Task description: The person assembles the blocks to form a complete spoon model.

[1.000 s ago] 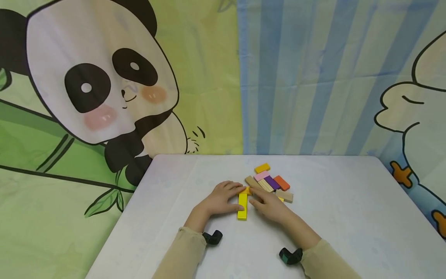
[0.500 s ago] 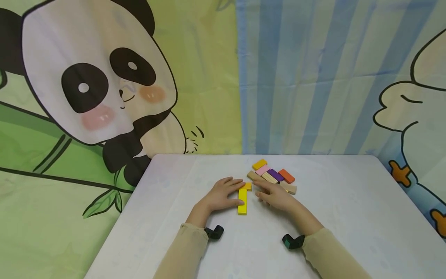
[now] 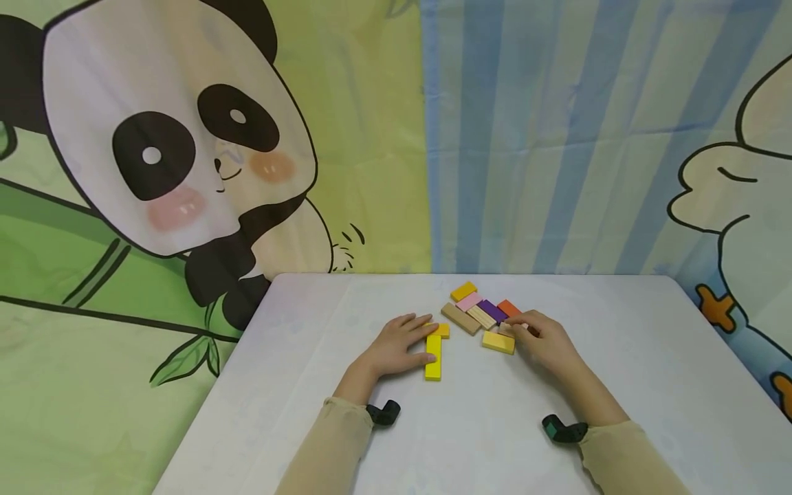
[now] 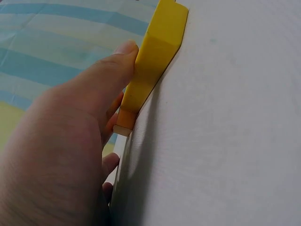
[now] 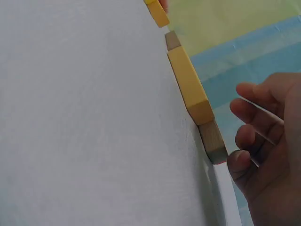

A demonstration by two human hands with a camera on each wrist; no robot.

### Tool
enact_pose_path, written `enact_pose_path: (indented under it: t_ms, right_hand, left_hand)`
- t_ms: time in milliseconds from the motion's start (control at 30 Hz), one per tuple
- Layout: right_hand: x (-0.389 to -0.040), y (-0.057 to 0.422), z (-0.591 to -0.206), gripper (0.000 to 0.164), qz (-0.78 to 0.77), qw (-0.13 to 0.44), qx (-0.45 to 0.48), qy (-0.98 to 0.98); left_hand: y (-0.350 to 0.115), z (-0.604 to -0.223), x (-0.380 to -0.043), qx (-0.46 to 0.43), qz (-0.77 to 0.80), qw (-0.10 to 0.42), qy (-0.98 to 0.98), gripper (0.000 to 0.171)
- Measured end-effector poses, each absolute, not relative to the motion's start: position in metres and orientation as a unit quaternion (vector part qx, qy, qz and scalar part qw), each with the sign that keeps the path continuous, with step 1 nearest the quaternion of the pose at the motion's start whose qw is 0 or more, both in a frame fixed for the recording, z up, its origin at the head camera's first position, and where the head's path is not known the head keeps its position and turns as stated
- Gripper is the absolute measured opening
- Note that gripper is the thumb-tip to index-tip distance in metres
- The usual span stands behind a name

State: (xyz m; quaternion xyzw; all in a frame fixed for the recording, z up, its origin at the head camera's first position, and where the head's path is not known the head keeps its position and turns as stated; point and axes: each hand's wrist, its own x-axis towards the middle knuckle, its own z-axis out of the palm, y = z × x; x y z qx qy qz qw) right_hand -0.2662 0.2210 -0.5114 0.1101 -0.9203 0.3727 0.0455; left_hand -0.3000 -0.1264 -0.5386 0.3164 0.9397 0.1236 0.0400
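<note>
OK so the key bit here is the right hand (image 3: 547, 344) and the wooden block (image 5: 212, 139) at its fingertips. That block sits on the tabletop (image 3: 470, 433) just behind the amber block (image 3: 498, 343) and kinda peeks out left of the fingers in the head view. Most of it's covered there, but from the right wrist its long axis looks roughly in line with the amber one, which lies sideways with its right end angled a bit toward the person. Right hand is way nearer to both; the left is well apart. As for the right grip, the fingers are bent with gaps showing from the wrist, but honestly I can't tell if it's pinching the wood or just hovering beside it. Left hand (image 3: 396, 348) is spread, thumb resting on the bright yellow block (image 3: 434, 370), a finger touching the small orange-yellow block (image 3: 442, 331) set crosswise at its far end. The yellow one points away from the person. Behind the amber block there's a loose cluster: long tan block (image 3: 460, 318), purple block (image 3: 492, 311), pink block (image 3: 469, 301).
</note>
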Motion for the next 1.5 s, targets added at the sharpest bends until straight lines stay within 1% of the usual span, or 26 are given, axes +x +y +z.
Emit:
enact_pose_path:
  t_ms: [300,500,600,733,833,1000,1200,1500]
  right_hand:
    - [-0.262,0.223,-0.520,0.018,0.332,0.066,0.133,-0.932]
    - [-0.257,0.219,-0.520,0.018,0.322,0.065,0.181,-0.927]
    - [-0.257,0.218,-0.521,0.024,0.311,0.059,0.217,-0.924]
    - [-0.257,0.215,-0.521,0.043,0.295,0.018,0.247,-0.923]
    - [-0.256,0.213,-0.519,0.052,0.262,-0.005,0.256,-0.930]
    - [-0.255,0.209,-0.518,0.052,0.220,0.001,0.262,-0.940]
    - [-0.254,0.210,-0.520,0.050,0.238,0.009,0.258,-0.936]
    - [-0.256,0.211,-0.519,0.052,0.246,-0.001,0.254,-0.935]
  left_hand:
    - [-0.131,-0.537,-0.299,0.314,0.120,0.030,0.941,0.076]
    - [-0.130,-0.537,-0.299,0.316,0.124,0.032,0.940,0.075]
    - [-0.130,-0.537,-0.299,0.315,0.125,0.031,0.940,0.075]
    - [-0.129,-0.537,-0.298,0.310,0.122,0.032,0.942,0.074]
    - [-0.128,-0.536,-0.297,0.309,0.122,0.034,0.943,0.075]
    - [-0.126,-0.533,-0.296,0.312,0.128,0.037,0.941,0.074]
    - [-0.125,-0.532,-0.295,0.312,0.126,0.042,0.941,0.073]
    - [-0.126,-0.535,-0.296,0.315,0.124,0.036,0.940,0.074]
